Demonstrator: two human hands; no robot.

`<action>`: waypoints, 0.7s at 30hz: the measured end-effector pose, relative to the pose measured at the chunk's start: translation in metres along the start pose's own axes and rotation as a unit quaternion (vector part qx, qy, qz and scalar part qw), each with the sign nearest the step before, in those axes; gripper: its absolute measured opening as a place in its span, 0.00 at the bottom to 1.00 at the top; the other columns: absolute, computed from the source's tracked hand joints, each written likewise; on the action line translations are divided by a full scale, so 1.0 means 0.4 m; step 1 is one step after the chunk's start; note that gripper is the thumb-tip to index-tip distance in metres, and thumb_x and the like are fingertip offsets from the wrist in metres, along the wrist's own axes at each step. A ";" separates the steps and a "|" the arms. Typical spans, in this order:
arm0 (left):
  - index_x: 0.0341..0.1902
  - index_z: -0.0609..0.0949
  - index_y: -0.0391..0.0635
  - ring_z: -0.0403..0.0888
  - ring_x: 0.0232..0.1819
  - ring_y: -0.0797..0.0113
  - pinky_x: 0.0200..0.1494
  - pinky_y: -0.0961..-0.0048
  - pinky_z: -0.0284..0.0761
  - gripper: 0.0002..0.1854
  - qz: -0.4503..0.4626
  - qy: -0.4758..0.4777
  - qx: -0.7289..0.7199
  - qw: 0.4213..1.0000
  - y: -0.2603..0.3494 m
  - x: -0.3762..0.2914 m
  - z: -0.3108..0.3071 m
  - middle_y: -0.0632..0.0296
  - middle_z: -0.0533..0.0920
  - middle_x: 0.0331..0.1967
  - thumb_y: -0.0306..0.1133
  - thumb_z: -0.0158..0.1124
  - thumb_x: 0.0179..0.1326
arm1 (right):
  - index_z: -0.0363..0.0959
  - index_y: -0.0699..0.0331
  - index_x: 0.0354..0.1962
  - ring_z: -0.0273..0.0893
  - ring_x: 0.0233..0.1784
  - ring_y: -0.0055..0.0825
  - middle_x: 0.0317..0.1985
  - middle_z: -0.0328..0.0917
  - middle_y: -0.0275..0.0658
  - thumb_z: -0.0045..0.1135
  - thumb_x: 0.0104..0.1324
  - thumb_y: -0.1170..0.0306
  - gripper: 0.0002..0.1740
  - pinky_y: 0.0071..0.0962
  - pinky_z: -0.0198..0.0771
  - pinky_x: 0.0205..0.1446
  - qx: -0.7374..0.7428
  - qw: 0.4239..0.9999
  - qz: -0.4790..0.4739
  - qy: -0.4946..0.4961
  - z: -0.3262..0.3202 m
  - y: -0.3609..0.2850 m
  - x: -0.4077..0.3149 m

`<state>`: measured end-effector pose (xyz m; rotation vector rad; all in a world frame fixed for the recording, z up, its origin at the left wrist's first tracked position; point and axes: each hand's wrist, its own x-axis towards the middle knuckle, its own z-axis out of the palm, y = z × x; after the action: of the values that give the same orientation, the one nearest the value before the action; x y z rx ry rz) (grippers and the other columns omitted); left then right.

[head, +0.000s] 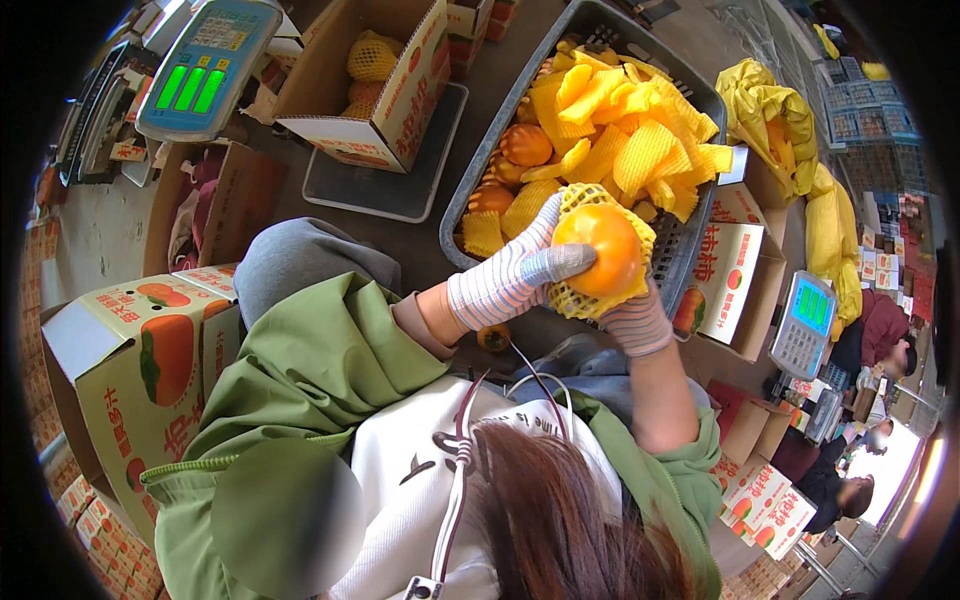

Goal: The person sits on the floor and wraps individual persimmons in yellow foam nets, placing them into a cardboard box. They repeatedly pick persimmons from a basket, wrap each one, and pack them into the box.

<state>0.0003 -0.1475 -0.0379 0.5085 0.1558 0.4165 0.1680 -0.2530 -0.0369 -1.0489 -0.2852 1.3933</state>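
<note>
An orange persimmon [604, 251], partly wrapped in a yellow foam net sleeve [587, 196], is held between both hands above the near end of a grey plastic crate [452, 217]. My left hand [521, 266], in a striped knit glove, lays its thumb across the fruit's front. Under the sleeve and fruit is my right hand [637, 322], gloved too, its fingers mostly hidden. Loose yellow foam sleeves [649, 161] are heaped in the crate over more persimmons [525, 145].
An open carton [416, 97] with net-wrapped fruit stands on a platform scale [375, 184]; its display unit [206, 75] is at upper left. Printed cartons [150, 352] flank both sides. Another scale display [802, 322] and yellow bags [772, 112] lie right, with people [832, 480] beyond.
</note>
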 end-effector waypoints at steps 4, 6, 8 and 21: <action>0.73 0.65 0.47 0.75 0.64 0.66 0.70 0.65 0.71 0.39 0.075 0.036 0.156 0.984 0.007 0.010 -0.012 0.60 0.76 0.62 0.41 0.74 0.63 | 0.73 0.69 0.61 0.76 0.63 0.25 0.62 0.76 0.42 0.54 0.77 0.54 0.28 0.30 0.70 0.69 -0.109 0.986 -0.128 0.015 0.007 0.023 -0.007; 0.70 0.68 0.44 0.76 0.61 0.69 0.67 0.68 0.72 0.36 0.128 0.081 0.226 0.962 -0.003 0.014 -0.022 0.60 0.77 0.59 0.37 0.75 0.61 | 0.78 0.69 0.47 0.77 0.59 0.27 0.58 0.78 0.44 0.63 0.72 0.66 0.14 0.29 0.71 0.64 -0.287 0.917 -0.267 0.071 0.017 0.007 -0.001; 0.68 0.69 0.41 0.76 0.60 0.70 0.65 0.70 0.74 0.34 0.173 0.109 0.282 0.937 -0.013 0.013 -0.036 0.61 0.78 0.57 0.31 0.74 0.61 | 0.76 0.66 0.38 0.75 0.61 0.32 0.57 0.78 0.46 0.71 0.65 0.73 0.10 0.33 0.69 0.66 -0.359 0.863 -0.357 0.000 0.035 -0.007 0.004; 0.70 0.71 0.39 0.86 0.41 0.66 0.45 0.74 0.83 0.31 0.063 0.228 0.150 0.960 -0.032 0.025 -0.106 0.50 0.85 0.54 0.54 0.47 0.79 | 0.68 0.63 0.63 0.81 0.57 0.36 0.56 0.80 0.48 0.76 0.54 0.81 0.39 0.32 0.81 0.61 -0.333 0.738 -0.497 0.312 -0.163 -0.316 -0.055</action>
<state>0.0034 -0.1347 -0.0814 0.7179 0.6414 0.6375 0.2929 -0.2800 0.0289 -1.5359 -0.7377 -0.1128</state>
